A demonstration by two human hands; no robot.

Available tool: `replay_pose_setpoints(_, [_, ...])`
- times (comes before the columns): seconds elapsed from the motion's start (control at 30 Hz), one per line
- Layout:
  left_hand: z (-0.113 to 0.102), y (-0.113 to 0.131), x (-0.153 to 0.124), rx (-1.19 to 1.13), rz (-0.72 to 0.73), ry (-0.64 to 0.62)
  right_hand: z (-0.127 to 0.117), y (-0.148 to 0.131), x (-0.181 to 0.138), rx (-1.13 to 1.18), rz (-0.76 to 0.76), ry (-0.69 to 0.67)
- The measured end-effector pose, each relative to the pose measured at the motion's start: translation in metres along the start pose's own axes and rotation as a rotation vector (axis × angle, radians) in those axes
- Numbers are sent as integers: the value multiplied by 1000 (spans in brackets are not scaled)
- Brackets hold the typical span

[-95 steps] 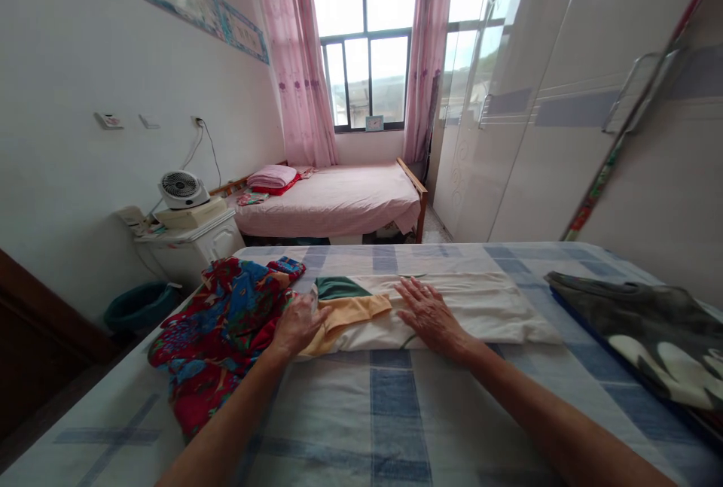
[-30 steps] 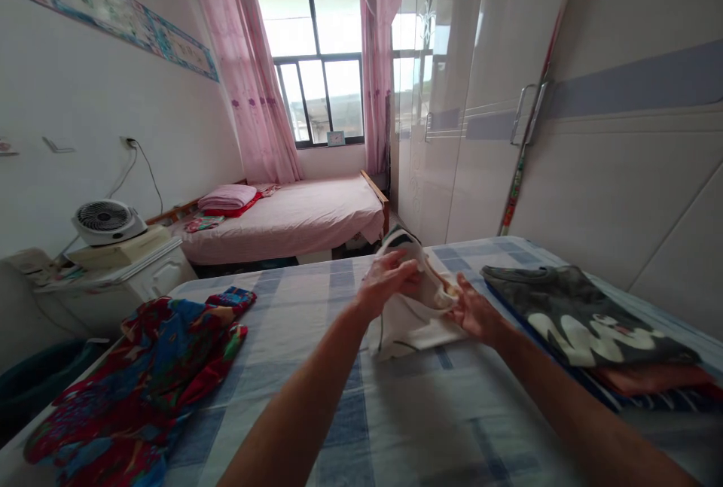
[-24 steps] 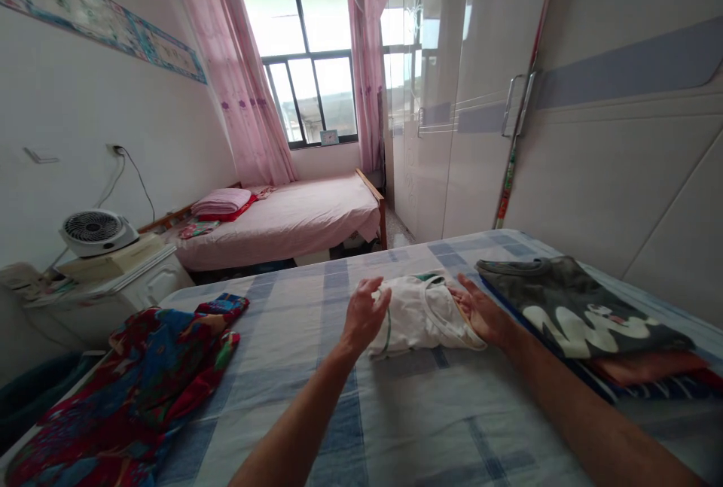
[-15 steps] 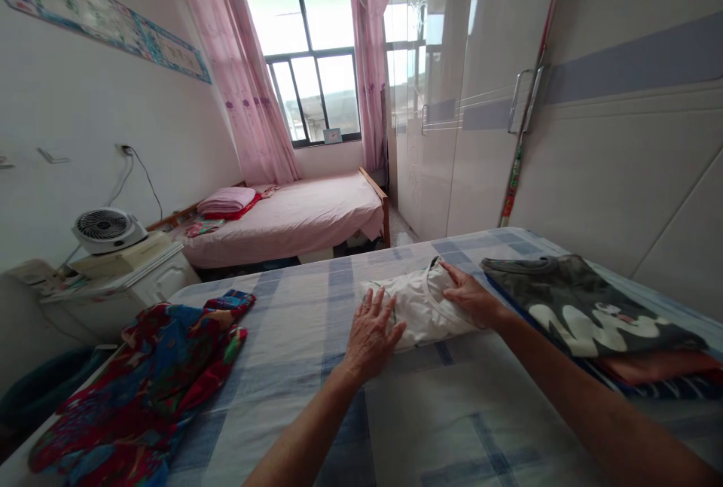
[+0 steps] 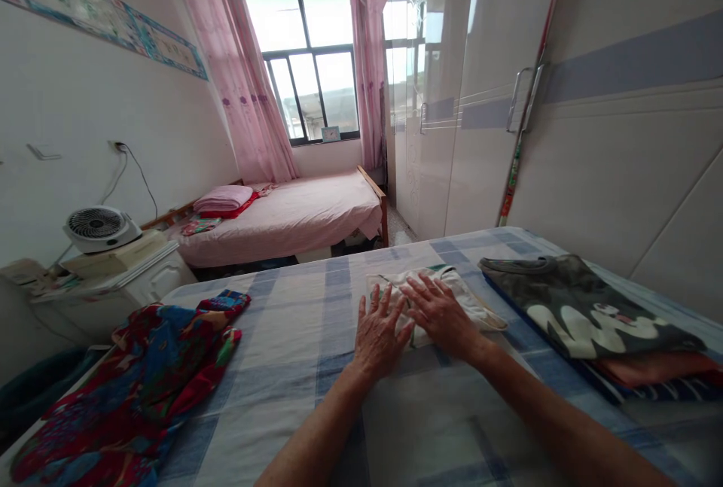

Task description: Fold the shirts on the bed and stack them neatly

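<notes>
My left hand (image 5: 379, 329) and right hand (image 5: 439, 311) lie flat, fingers spread, grasping nothing, pressing the folded white garment (image 5: 452, 293) with green trim beneath my palms.

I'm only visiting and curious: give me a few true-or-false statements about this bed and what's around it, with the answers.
1. The left hand and right hand both lie flat on the folded white garment. True.
2. The red flowered cloth is neatly folded under the hands. False: it lies crumpled on the left side of the plaid bed, apart from both hands.
3. A camouflage shirt tops the pile on the right. True.
4. The small fan stands on the plaid bed. False: it sits on the white cabinet by the wall.
</notes>
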State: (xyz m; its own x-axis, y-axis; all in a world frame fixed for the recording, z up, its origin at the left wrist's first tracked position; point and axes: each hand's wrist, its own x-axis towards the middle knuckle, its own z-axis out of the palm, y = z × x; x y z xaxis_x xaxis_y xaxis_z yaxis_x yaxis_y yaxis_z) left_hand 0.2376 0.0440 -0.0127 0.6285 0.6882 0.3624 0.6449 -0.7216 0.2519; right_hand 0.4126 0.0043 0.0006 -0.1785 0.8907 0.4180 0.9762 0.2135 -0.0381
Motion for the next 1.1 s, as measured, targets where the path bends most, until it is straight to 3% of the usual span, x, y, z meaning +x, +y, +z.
replay_pose_setpoints(0.07, [5,-5,2,-3,-53,-58,10,3,-1,-10,33,-98])
replay_pose_setpoints(0.17, [11,-9,3,-69,-141,-102,19,29,-6,-59,257,-196])
replay_pose_setpoints(0.27, [9,-11,6,-272,-226,-41,20,51,-10,-87,398,-223])
replay_pose_setpoints(0.33, [4,-13,11,-489,-379,50,18,55,-12,-89,426,-219])
replay_pose_setpoints(0.4, [-1,-13,16,-640,-520,124,17,53,-13,-86,432,-201])
replay_pose_setpoints(0.47, [-6,-12,20,-765,-574,134,17,49,-14,-84,426,-177])
replay_pose_setpoints(0.63, [-10,0,27,-1368,-724,11,15,47,-15,-78,410,-123])
replay_pose_setpoints(0.7, [-12,3,31,-1436,-797,6,8,46,-13,-73,404,-45])
replay_pose_setpoints(0.8, [-19,5,36,-1524,-840,52,-14,31,-13,-6,351,182])
replay_pose_setpoints(0.87, [-28,8,39,-1592,-815,81,-32,8,-20,127,348,266])
replay_pose_setpoints(0.9, [-33,11,39,-1620,-792,91,-41,-6,-26,237,370,240])
replay_pose_setpoints(1.03, [-58,38,32,-1754,-665,131,-61,-63,-58,1034,594,-191])
replay_pose_setpoints(1.1, [-69,59,19,-1809,-618,137,-63,-84,-69,1490,710,-259])
